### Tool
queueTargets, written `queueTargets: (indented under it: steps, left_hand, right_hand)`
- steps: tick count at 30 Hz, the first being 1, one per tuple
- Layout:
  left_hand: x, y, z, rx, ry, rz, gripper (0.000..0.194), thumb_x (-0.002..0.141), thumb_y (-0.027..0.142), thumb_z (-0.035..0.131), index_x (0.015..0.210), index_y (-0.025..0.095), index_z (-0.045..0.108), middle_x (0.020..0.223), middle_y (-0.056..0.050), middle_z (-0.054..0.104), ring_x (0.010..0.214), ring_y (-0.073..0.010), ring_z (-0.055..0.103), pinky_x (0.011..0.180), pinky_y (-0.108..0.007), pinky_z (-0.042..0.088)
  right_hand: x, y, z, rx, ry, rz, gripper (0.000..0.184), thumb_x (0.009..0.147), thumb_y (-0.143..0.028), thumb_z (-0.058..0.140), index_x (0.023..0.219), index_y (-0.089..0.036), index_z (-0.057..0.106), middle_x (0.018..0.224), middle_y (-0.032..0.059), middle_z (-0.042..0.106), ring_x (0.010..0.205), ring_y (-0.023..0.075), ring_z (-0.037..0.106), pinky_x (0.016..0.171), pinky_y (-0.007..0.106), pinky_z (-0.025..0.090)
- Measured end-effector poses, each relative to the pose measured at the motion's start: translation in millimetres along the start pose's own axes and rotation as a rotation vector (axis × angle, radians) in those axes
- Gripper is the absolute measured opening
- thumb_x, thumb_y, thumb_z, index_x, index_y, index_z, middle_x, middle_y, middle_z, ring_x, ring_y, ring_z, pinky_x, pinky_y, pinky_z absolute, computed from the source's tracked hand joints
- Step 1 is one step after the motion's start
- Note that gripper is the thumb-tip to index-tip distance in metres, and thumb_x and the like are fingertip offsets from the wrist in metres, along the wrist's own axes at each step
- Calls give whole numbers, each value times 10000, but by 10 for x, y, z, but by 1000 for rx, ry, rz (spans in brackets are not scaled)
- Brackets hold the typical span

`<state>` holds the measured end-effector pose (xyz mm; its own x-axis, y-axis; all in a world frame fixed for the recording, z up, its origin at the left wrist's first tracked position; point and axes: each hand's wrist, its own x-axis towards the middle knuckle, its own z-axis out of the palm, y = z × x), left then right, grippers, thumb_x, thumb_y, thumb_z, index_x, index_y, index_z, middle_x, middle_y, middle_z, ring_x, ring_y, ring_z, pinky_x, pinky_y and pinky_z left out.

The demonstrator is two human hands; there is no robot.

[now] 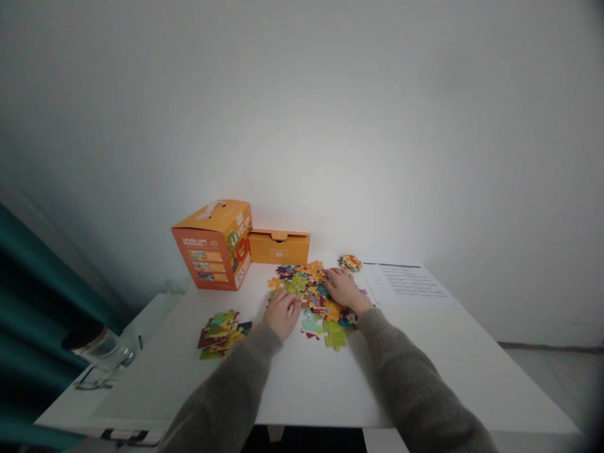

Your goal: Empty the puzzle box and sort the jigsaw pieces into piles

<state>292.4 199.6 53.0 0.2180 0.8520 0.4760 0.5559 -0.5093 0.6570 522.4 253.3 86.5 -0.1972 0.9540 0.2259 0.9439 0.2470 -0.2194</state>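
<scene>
A heap of colourful jigsaw puzzle pieces [335, 333] lies on the white table, overlapping and mixed in orange, green, blue and red. My left hand [282, 313] rests at the heap's left edge, its fingers loosely bent and a little apart, with no piece visible in them. Over the heap's right side, my right hand [343, 289] lies with fingers stretched out onto the pieces; its fingertips touch the heap near the back. A smaller stack of puzzle pieces [221, 333] sits apart, to the left of my left hand.
An orange puzzle box [212, 245] stands at the back left, beside a low yellow-orange box [279, 248]. A small round pile of pieces [350, 263] and a printed sheet [406, 284] lie at the back right. Far left are a glass jar [106, 349] and a green curtain [42, 302].
</scene>
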Motion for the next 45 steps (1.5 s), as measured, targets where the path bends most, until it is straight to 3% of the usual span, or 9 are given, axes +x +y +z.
queueTargets:
  steps: [7,13,22,29,34,38,40,43,45]
  left_hand:
    - [-21,-69,38,182,60,132,249,814,100,519,988,204,665,1034,-75,625,1031,-230,550,942,-390,436]
    - [-34,-37,28,192,-42,118,295,793,116,565,1047,226,668,1061,-67,670,1054,-248,568,924,-412,426]
    - [34,38,77,-544,-72,-139,245,894,391,546,981,168,597,869,-52,693,758,-168,641,746,-308,512]
    - [78,60,-33,-716,-54,-277,412,828,563,585,715,170,539,598,16,581,580,-121,537,619,-263,466]
    - [87,82,-42,-879,11,-368,444,795,599,615,739,165,535,638,-5,624,566,-123,564,613,-285,493]
    - [66,60,-12,-755,-106,-322,436,826,578,585,769,145,588,647,-29,635,575,-139,579,622,-299,505]
    - [42,52,-16,-632,-20,-270,409,902,516,490,964,132,618,744,-49,655,610,-146,588,639,-309,510]
    - [4,79,-69,-336,177,-57,486,925,401,482,1351,167,468,1127,-124,632,941,-206,623,856,-380,505]
    - [-14,123,-127,-98,159,114,612,862,380,600,1418,193,424,1323,-146,540,1198,-270,518,1029,-444,406]
  right_hand:
    - [-421,-366,43,41,19,-250,386,923,-355,547,1291,-243,581,1263,110,566,1197,267,454,1049,426,306]
    - [-545,-336,61,30,-14,-212,612,786,-386,729,1353,-255,538,1199,119,545,1159,309,461,1008,457,358]
    - [-528,-553,-23,495,230,-201,539,849,-332,660,1360,-250,507,1105,85,470,989,221,549,917,378,488]
    - [-580,-729,11,918,233,-102,506,894,-439,566,1359,-257,486,950,50,543,718,166,529,676,311,493]
    - [-587,-664,27,1250,128,76,366,940,-549,428,986,-220,579,646,-24,477,517,127,418,483,244,359]
    - [-586,-677,109,1184,56,49,357,893,-550,527,753,-227,467,555,-62,432,475,106,356,462,221,295]
    - [-577,-675,150,1141,69,60,374,903,-536,512,709,-229,420,532,-69,419,463,103,334,452,216,269]
    - [-559,-648,186,1048,104,58,358,909,-499,505,693,-225,422,541,-67,405,477,105,334,458,215,259]
    - [-554,-636,193,984,104,14,348,904,-469,517,677,-219,430,559,-61,399,502,107,344,480,217,271]
